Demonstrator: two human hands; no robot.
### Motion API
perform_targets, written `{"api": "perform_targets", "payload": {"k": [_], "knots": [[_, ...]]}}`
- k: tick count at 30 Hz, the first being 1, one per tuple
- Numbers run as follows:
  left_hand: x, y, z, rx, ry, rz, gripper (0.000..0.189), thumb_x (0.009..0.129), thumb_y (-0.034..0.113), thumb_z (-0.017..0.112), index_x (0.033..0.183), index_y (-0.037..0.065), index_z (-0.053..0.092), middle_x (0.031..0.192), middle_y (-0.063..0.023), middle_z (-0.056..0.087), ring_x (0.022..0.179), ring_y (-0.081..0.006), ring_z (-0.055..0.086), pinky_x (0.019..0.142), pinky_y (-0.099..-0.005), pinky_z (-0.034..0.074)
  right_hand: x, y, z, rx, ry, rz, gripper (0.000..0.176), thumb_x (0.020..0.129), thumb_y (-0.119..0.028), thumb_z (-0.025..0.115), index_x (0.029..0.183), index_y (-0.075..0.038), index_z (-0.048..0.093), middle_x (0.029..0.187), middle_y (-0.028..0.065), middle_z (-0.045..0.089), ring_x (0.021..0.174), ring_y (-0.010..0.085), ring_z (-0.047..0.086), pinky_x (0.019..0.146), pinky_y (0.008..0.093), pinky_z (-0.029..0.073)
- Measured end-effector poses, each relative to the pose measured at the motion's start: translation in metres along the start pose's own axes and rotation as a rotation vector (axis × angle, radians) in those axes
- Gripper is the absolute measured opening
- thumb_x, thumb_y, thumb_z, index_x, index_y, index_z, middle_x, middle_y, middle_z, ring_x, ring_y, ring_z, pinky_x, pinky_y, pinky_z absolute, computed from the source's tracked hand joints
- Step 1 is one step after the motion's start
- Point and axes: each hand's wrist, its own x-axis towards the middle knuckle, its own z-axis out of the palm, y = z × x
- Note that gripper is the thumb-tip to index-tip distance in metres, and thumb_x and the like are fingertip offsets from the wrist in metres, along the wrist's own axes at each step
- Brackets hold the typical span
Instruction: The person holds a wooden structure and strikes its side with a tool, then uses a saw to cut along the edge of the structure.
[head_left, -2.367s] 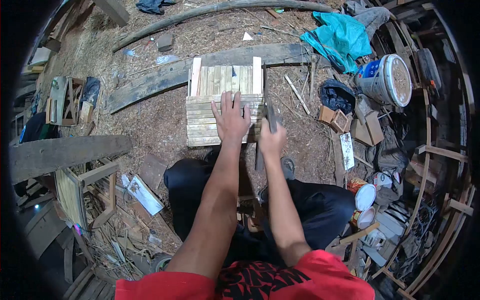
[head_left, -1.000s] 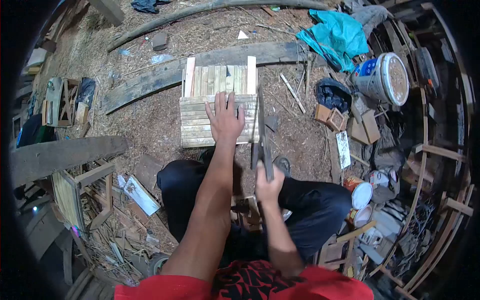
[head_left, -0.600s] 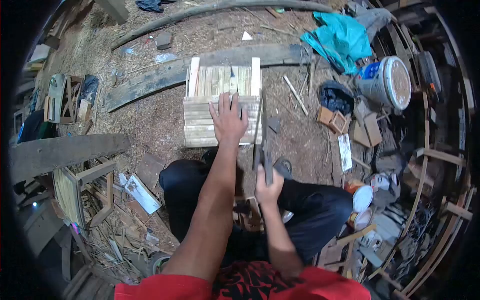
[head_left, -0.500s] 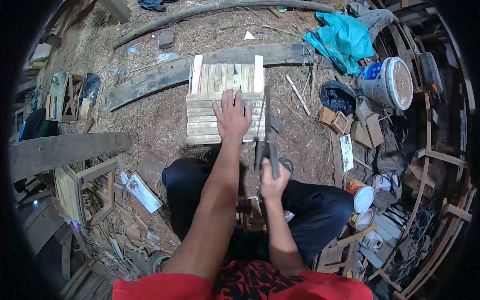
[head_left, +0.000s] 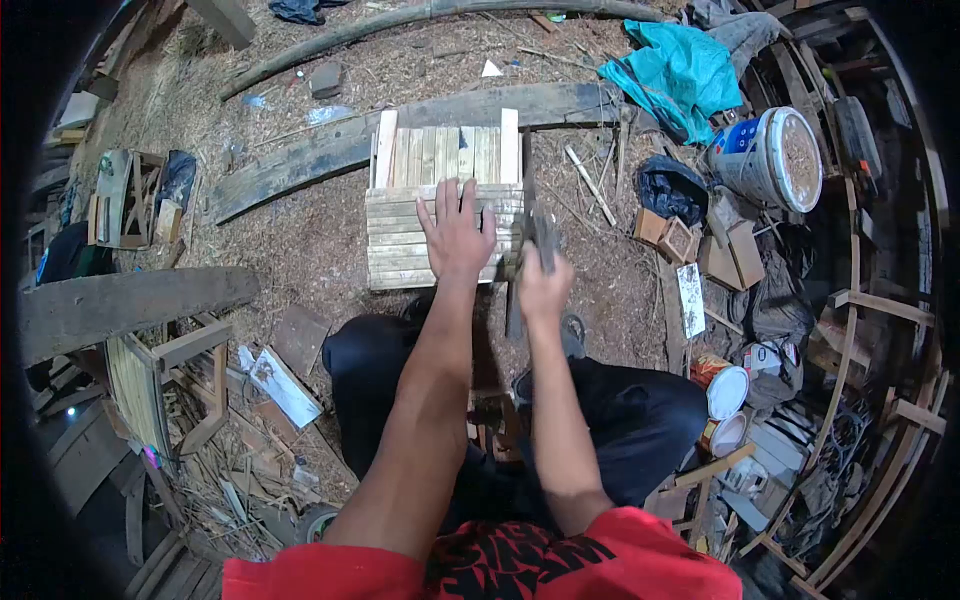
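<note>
Lying on the brown, shavings-strewn floor (head_left: 300, 245), a long grey weathered plank (head_left: 290, 178) passes behind the pale slatted wooden assembly (head_left: 395, 240) before the person. A crumpled teal plastic sheet (head_left: 680, 75) and a white cylindrical bucket with a blue label (head_left: 775, 160) are to the right, well apart. The left hand (head_left: 458, 235) rests flat on the slats, fingers partly spread. The right hand (head_left: 543, 290) curls around a dark, narrow, blurred tool (head_left: 545, 240) beside the assembly's right edge; contact there cannot be told.
</note>
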Motion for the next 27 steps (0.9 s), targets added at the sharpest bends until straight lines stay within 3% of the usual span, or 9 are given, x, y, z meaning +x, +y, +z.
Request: {"api": "perform_targets", "payload": {"k": [3, 7, 9, 11, 14, 19, 20, 24, 27], "knots": [[0.001, -0.003, 0.002, 0.009, 0.007, 0.000, 0.054, 0.097, 0.041, 0.047, 0.145, 0.014, 0.046, 0.151, -0.0111, 0.042, 0.147, -0.0249, 0.029, 0.122, -0.0562, 0.009, -0.010, -0.010, 0.002, -0.093, 0.072, -0.147, 0.031, 0.092, -0.023, 0.065, 0.073, 0.002, 0.063, 0.059, 0.0121, 0.061, 0.053, 0.0226, 0.058, 0.055, 0.0396, 0.044], [0.005, -0.001, -0.001, -0.038, 0.059, 0.005, 0.053, 0.097, 0.040, 0.049, 0.142, 0.012, 0.050, 0.148, -0.0142, 0.045, 0.145, -0.0272, 0.032, 0.121, -0.0566, 0.009, -0.094, -0.017, -0.035, -0.046, -0.011, 0.023, 0.018, 0.091, -0.012, 0.064, 0.080, 0.002, 0.067, 0.058, 0.0072, 0.055, 0.061, 0.0089, 0.057, 0.057, 0.0319, 0.046], [0.002, -0.003, 0.002, -0.036, 0.085, 0.030, 0.053, 0.097, 0.040, 0.050, 0.141, 0.010, 0.051, 0.146, -0.0155, 0.047, 0.144, -0.0282, 0.033, 0.121, -0.0566, 0.009, -0.072, -0.008, -0.030, 0.012, -0.015, 0.118, 0.021, 0.091, -0.013, 0.065, 0.079, 0.004, 0.065, 0.058, 0.0081, 0.055, 0.060, 0.0102, 0.058, 0.056, 0.0347, 0.045], [0.000, -0.004, 0.006, -0.014, 0.070, 0.024, 0.054, 0.097, 0.040, 0.049, 0.142, 0.011, 0.050, 0.147, -0.0153, 0.046, 0.145, -0.0279, 0.033, 0.121, -0.0562, 0.009, -0.022, -0.002, -0.006, -0.071, 0.021, -0.058, 0.023, 0.091, -0.014, 0.065, 0.078, 0.004, 0.064, 0.058, 0.0076, 0.054, 0.060, 0.0104, 0.056, 0.056, 0.0360, 0.044], [-0.002, -0.002, 0.003, -0.009, 0.052, 0.014, 0.054, 0.097, 0.040, 0.049, 0.143, 0.012, 0.050, 0.149, -0.0145, 0.045, 0.145, -0.0275, 0.032, 0.121, -0.0559, 0.008, 0.008, -0.010, 0.008, -0.129, 0.060, -0.074, 0.025, 0.091, -0.016, 0.065, 0.078, 0.005, 0.063, 0.058, 0.0070, 0.052, 0.061, 0.0102, 0.054, 0.057, 0.0359, 0.044], [0.009, -0.001, 0.003, -0.024, 0.057, 0.003, 0.054, 0.097, 0.040, 0.049, 0.143, 0.012, 0.049, 0.150, -0.0141, 0.044, 0.145, -0.0270, 0.032, 0.121, -0.0558, 0.008, -0.090, -0.012, -0.035, -0.017, 0.025, 0.014, 0.025, 0.092, -0.017, 0.065, 0.075, 0.002, 0.063, 0.058, 0.0070, 0.052, 0.059, 0.0088, 0.051, 0.054, 0.0348, 0.043], [0.001, -0.004, 0.003, -0.012, 0.049, 0.016, 0.054, 0.097, 0.040, 0.049, 0.143, 0.012, 0.049, 0.150, -0.0141, 0.044, 0.145, -0.0269, 0.032, 0.121, -0.0558, 0.008, -0.086, -0.001, -0.033, 0.073, -0.002, 0.149, 0.024, 0.091, -0.016, 0.065, 0.075, 0.001, 0.064, 0.057, 0.0068, 0.052, 0.057, 0.0088, 0.051, 0.052, 0.0345, 0.042], [0.001, 0.001, 0.002, -0.031, 0.026, -0.001, 0.055, 0.097, 0.040, 0.048, 0.144, 0.012, 0.048, 0.150, -0.0121, 0.043, 0.147, -0.0253, 0.029, 0.122, -0.0561, 0.008, -0.007, -0.006, 0.004, -0.018, 0.036, -0.050, 0.023, 0.090, -0.015, 0.065, 0.074, 0.001, 0.062, 0.056, 0.0066, 0.051, 0.056, 0.0097, 0.050, 0.052, 0.0351, 0.041], [-0.001, -0.005, 0.004, -0.030, 0.076, 0.016, 0.053, 0.096, 0.038, 0.051, 0.142, 0.012, 0.051, 0.147, -0.0142, 0.045, 0.144, -0.0269, 0.033, 0.121, -0.0561, 0.009, -0.009, 0.000, 0.006, -0.026, 0.034, -0.061, 0.025, 0.090, -0.016, 0.065, 0.073, 0.002, 0.062, 0.056, 0.0082, 0.054, 0.054, 0.0122, 0.052, 0.053, 0.0364, 0.042]]}}
